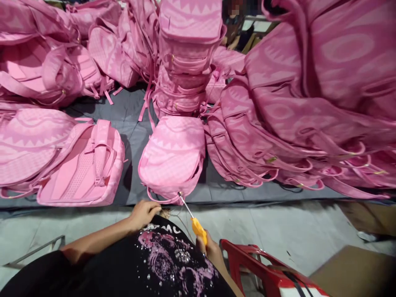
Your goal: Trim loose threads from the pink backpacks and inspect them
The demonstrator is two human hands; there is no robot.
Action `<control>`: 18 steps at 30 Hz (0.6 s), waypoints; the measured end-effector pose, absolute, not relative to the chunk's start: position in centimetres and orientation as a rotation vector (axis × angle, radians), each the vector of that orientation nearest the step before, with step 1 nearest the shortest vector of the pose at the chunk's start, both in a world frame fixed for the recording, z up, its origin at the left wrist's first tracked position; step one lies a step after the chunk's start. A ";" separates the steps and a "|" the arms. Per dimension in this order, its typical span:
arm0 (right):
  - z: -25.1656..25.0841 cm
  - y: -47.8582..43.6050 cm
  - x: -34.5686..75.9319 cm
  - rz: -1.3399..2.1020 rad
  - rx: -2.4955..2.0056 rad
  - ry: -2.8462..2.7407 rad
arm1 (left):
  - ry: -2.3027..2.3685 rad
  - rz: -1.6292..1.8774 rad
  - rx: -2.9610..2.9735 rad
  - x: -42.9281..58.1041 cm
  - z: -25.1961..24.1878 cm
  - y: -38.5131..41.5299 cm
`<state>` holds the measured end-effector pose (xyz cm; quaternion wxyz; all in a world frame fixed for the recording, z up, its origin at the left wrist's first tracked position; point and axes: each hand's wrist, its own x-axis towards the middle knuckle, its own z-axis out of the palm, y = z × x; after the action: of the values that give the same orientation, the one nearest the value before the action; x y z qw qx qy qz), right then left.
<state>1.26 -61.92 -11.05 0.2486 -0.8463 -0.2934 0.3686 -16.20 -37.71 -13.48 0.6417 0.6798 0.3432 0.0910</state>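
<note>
A pink backpack (175,152) with a toothed pattern lies on the dark-covered table in front of me, its top handle toward me. My right hand (206,243) is closed around a tool with a yellow handle (199,230) and a thin metal shaft; its exact kind is not clear. The shaft's tip meets the backpack's near edge by the zipper and handle. At the table's edge, just left of that tip, my left hand (144,213) is closed with fingers bent together. What it holds, if anything, is hidden.
Several pink backpacks stand stacked (188,57) behind, and a large pile (278,103) leans on the right. More lie at the left (83,169). A red stool (247,255) and a cardboard piece (355,268) are at lower right. Grey floor (272,222) shows below.
</note>
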 end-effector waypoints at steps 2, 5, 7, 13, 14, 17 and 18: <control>-11.5 -62.1 2.1 1.066 -2.323 -0.822 | 0.831 0.194 2.108 -17.4 -13.1 -35.9; -12.1 -62.0 3.0 1.085 -2.306 -0.889 | 0.664 0.049 2.513 -16.1 -13.8 -31.0; -12.4 -61.9 3.3 1.044 -2.300 -0.878 | 0.560 -0.027 2.392 -14.3 -14.6 -27.7; -13.5 -62.2 4.0 0.965 -2.276 -0.753 | 0.544 0.178 2.150 -12.7 -12.7 -22.6; -13.6 -62.1 4.1 0.981 -2.273 -0.761 | 0.525 0.160 2.206 -12.8 -12.2 -22.3; -13.7 -61.5 4.4 1.046 -2.268 -0.770 | 0.472 0.077 2.145 -12.2 -11.8 -21.7; -13.6 -61.1 4.6 1.057 -2.254 -0.774 | 0.501 0.107 1.977 -11.6 -12.0 -21.6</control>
<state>4.55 -61.11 -13.58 0.2643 -0.8338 -0.2864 0.3910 -11.56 -21.60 -12.00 0.5223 0.8256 0.2090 0.0447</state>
